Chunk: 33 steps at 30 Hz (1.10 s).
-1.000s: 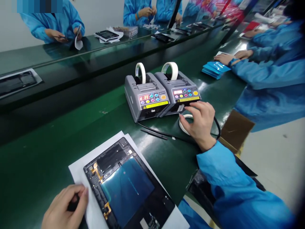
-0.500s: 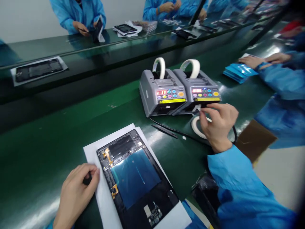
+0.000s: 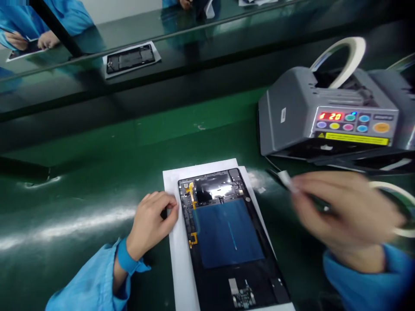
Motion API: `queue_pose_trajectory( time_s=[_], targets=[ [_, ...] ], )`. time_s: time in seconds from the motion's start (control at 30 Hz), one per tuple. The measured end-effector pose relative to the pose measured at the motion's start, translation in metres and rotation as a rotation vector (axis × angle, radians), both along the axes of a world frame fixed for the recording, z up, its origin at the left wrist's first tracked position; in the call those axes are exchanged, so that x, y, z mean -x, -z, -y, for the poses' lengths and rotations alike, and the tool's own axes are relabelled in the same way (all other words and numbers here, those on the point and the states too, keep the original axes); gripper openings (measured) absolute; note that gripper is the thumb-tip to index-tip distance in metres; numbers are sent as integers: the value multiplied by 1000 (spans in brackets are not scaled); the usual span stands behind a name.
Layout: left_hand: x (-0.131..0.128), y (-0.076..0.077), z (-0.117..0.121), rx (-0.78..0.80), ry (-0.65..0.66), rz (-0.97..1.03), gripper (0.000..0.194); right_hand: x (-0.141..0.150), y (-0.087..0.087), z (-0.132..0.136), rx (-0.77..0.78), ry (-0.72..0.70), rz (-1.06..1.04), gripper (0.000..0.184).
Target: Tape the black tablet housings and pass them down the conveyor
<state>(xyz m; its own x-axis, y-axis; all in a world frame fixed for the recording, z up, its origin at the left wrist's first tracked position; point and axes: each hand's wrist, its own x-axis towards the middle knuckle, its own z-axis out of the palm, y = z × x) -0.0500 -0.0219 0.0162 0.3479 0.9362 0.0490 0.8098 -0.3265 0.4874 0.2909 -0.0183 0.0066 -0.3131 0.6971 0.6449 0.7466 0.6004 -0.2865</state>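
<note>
An opened tablet (image 3: 232,235) with its inner parts showing, including a blue-filmed panel and orange flex cables, lies face-up on white paper sheets (image 3: 179,259). My left hand (image 3: 151,224) rests at the paper's left edge, fingers curled closed; something dark shows between thumb and fingers, too hidden to name. To the right of the tablet, my right hand (image 3: 343,211), blurred by motion, pinches a short piece of white tape (image 3: 286,179). Behind it stands a grey tape dispenser (image 3: 285,116) with a roll of white tape on top and lit red digits.
A second tape dispenser (image 3: 402,95) is cut off at the right edge. A loose tape roll (image 3: 400,192) lies partly behind my right hand. On the raised shelf at the back is another tablet frame (image 3: 131,59) on paper. A co-worker's hands (image 3: 48,39) are at far left.
My right hand has come away from the second dispenser, leftward toward the tablet, with the piece of tape. My view has turned left and closer. My left hand stays beside the tablet.
</note>
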Motion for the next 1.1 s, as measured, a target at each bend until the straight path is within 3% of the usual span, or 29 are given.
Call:
queue_pose_trajectory(
  time_s=[0.13, 0.27, 0.37, 0.47, 0.57, 0.67, 0.77, 0.93, 1.1],
  targets=[
    [2, 1, -2, -10, 30, 8, 14, 42, 8, -10, 125, -209, 51, 25],
    [6, -1, -1, -62, -1, 68, 10, 41, 19, -17, 248, -232, 32, 20],
    [0, -10, -1, -230, -30, 96, 5, 30, 19, -23, 315, -208, 12, 19],
    [-25, -22, -6, -319, 100, 33, 6, 20, 20, -28, 358, -199, 46, 21],
    [-63, -28, -15, -275, 279, -125, 12, 14, 22, -30, 390, -229, 78, 24],
    [-96, -24, -25, -209, 356, -287, 21, 14, 23, -28, 420, -243, 90, 27],
    [-113, -15, -34, -170, 322, -340, 21, 16, 22, -26, 421, -243, 98, 29],
    [-117, 0, -42, -186, 249, -272, 21, 19, 19, -25, 404, -258, 132, 29],
    [-118, 3, -44, -195, 236, -177, 22, 19, 18, -26, 403, -245, 134, 32]
  ],
)
